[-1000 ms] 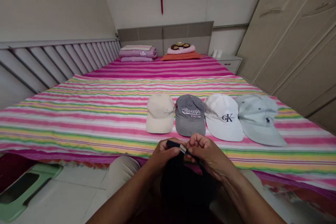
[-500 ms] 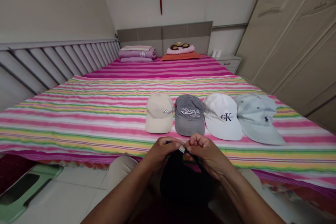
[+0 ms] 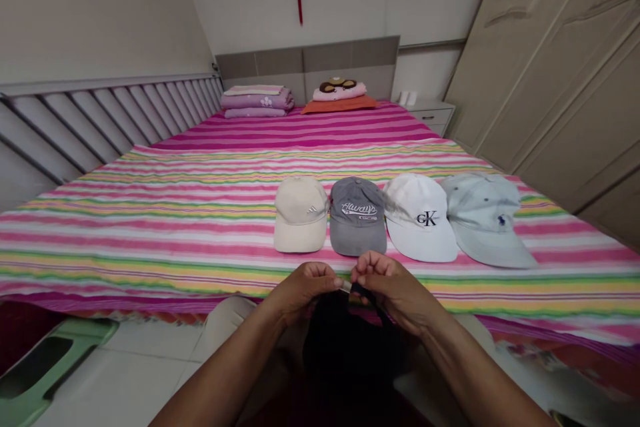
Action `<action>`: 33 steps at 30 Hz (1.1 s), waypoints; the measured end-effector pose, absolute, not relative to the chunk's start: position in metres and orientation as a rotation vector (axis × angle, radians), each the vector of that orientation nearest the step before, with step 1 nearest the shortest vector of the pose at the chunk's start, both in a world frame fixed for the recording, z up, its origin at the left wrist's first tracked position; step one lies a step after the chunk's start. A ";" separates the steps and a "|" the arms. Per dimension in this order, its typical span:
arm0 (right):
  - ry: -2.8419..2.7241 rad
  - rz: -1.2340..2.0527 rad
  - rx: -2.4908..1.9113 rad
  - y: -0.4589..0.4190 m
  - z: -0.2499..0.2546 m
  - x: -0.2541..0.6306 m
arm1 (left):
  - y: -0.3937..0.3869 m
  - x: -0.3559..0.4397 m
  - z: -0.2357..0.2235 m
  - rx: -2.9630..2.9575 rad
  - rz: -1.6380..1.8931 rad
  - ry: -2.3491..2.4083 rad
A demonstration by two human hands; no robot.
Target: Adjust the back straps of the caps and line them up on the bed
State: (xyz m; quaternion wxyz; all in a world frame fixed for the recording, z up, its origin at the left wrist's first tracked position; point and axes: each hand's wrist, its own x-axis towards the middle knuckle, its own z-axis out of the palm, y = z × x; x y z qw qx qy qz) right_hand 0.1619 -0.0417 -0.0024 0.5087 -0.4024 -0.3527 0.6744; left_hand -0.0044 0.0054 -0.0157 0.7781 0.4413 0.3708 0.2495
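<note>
A black cap (image 3: 350,347) hangs over my lap, its back strap held up between both hands. My left hand (image 3: 307,290) is closed on the strap's buckle side, where a small metal buckle (image 3: 345,285) shows at the fingertips. With thumb and fingers, my right hand (image 3: 387,287) pinches the dark strap end. In a row on the bed just beyond lie a beige cap (image 3: 301,213), a grey cap (image 3: 357,217), a white cap (image 3: 421,217) and a pale blue-grey cap (image 3: 487,220), brims toward me.
The caps lie on a striped bedspread (image 3: 150,213). Folded bedding (image 3: 257,101) and a pink pillow stack (image 3: 340,93) are at the headboard (image 3: 350,60). A rail (image 3: 125,93) runs along the left, a wardrobe (image 3: 540,60) along the right. A green stool (image 3: 60,360) stands lower left.
The view has shifted slightly. My hands stay at the strap, the fingertips at the buckle now a little differently placed, with less of the metal showing.
</note>
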 end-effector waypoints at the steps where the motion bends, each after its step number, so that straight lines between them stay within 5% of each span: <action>1: -0.851 1.627 -0.973 -0.041 -0.002 0.162 | 0.006 -0.004 -0.015 0.955 0.535 0.796; 23: -1.115 1.598 -1.141 -0.047 -0.005 0.172 | 0.010 -0.010 -0.009 0.866 0.502 0.664; 33: -1.039 1.934 -0.797 -0.049 -0.044 0.200 | 0.029 -0.018 0.000 0.768 0.675 0.616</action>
